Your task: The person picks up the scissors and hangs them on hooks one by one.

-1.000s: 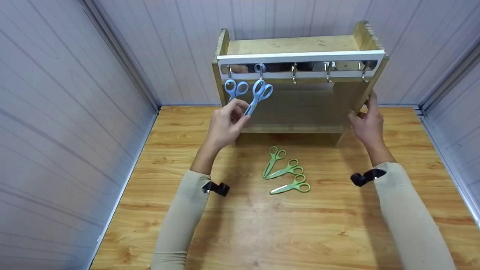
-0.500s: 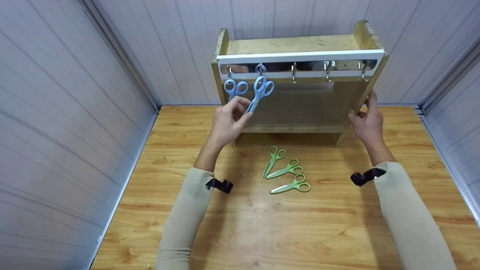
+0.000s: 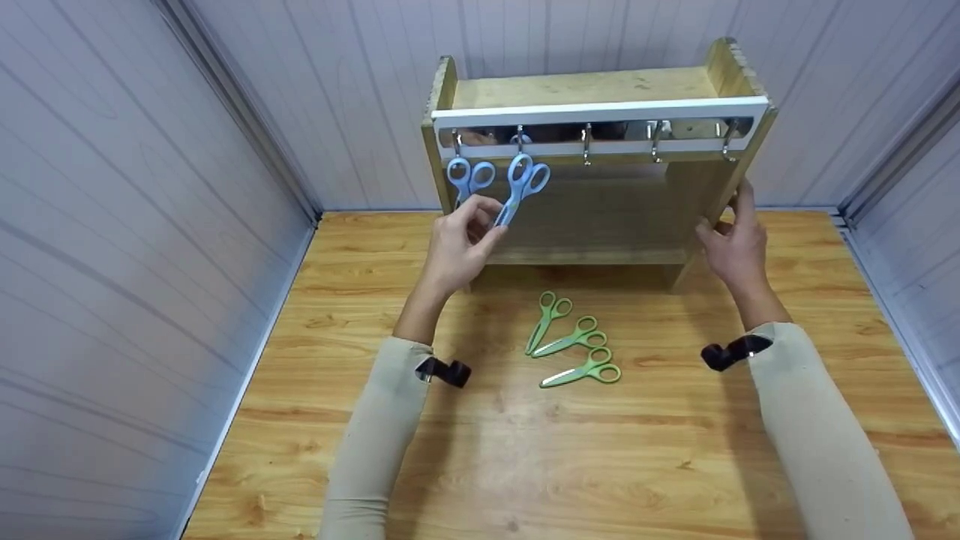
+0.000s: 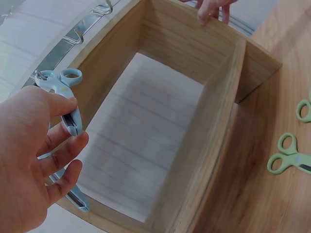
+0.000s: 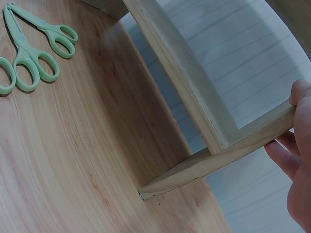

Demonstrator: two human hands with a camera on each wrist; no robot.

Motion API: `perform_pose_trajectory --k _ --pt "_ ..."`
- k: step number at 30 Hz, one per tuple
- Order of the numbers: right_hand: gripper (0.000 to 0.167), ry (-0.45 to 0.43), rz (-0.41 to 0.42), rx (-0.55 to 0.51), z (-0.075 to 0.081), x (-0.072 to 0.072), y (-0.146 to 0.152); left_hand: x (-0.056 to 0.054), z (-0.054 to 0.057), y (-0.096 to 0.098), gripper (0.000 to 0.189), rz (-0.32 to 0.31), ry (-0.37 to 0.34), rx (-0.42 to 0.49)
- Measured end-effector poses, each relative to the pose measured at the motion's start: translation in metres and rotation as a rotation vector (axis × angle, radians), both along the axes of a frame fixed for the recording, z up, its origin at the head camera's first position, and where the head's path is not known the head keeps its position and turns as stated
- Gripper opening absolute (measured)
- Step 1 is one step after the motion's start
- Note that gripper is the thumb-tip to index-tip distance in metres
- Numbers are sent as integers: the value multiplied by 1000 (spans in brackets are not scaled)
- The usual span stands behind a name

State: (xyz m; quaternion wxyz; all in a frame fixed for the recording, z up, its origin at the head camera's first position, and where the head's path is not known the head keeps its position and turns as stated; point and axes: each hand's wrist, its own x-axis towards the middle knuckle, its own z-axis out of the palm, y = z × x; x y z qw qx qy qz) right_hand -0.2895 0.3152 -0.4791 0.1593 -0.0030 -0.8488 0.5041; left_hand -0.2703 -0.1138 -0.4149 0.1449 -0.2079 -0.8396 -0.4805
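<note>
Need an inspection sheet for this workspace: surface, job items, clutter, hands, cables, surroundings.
Surface: glossy wood-grain surface, reflecting light.
Job's things: hook rail with five hooks across the wooden shelf; hanging blue scissors at the leftmost hook; held blue scissors at the second, seating unclear; three green scissors lying in front.
Clutter: nothing seen.
Left hand: pinches the held blue scissors.
Right hand: grips the shelf's right side panel.
Cables: nothing seen.
Surroundings: pale panelled walls left, back and right; black wrist devices on both sleeves.
</note>
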Motion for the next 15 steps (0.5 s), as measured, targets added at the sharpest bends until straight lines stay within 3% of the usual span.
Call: perform_pose_trajectory --k 15 --pt "87 25 -21 13 0 0 1 -1 -7 3 22 6 -34 19"
